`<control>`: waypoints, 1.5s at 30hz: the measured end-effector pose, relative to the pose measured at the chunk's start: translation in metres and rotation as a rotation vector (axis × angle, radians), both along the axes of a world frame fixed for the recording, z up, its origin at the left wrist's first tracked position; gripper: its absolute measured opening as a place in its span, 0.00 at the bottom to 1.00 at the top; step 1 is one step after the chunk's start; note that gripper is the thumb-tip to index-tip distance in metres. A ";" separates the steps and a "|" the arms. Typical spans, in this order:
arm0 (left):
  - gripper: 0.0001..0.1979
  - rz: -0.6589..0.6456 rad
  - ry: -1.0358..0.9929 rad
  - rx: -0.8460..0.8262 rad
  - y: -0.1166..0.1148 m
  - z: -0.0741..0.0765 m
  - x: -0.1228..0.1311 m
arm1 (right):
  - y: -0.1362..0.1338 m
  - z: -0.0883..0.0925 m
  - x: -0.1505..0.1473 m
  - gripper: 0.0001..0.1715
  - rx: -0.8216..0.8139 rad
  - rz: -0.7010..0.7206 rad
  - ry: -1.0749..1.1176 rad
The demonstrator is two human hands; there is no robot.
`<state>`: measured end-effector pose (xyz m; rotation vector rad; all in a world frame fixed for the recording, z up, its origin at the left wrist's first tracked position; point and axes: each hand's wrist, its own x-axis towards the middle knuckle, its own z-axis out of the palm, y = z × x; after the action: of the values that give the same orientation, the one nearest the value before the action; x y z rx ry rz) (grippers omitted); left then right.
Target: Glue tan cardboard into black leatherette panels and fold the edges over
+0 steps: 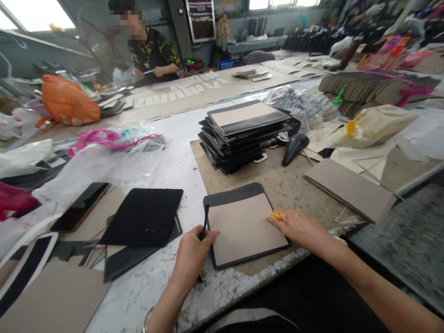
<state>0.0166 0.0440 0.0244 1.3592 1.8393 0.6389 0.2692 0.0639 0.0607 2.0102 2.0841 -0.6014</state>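
Observation:
A flat panel (244, 224) with a beige face and a black border lies on the table in front of me. At its left edge my left hand (192, 252) is closed on a thin black strip (206, 216), which stands up above the fingers. My right hand (300, 226) rests at the panel's right edge, fingers closed around a small yellow pointed tool (275, 215). The tool's tip is over the beige face; the rest of it is hidden in the hand. Behind the panel rises an uneven stack of similar black-and-beige panels (248, 115).
Left of the panel lie a black sheet (145, 217), a phone (81, 207) and beige boards (57, 296). To the right are a dark cone-shaped object (295, 147) and a stack of beige boards (350, 187). Across the table a person (152, 51) handles pale pieces.

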 end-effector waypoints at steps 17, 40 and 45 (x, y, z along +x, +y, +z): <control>0.16 0.021 -0.011 -0.025 -0.002 0.006 0.001 | 0.000 -0.004 0.001 0.24 -0.010 0.041 -0.077; 0.15 0.019 -0.001 0.000 -0.003 0.007 0.001 | -0.002 -0.006 -0.004 0.25 0.029 0.007 -0.125; 0.15 0.006 0.008 0.001 -0.002 0.006 0.001 | -0.001 -0.010 -0.003 0.25 0.045 -0.012 -0.124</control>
<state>0.0179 0.0416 0.0309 1.3590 1.8502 0.6386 0.2663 0.0627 0.0503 2.0305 2.0324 -0.4238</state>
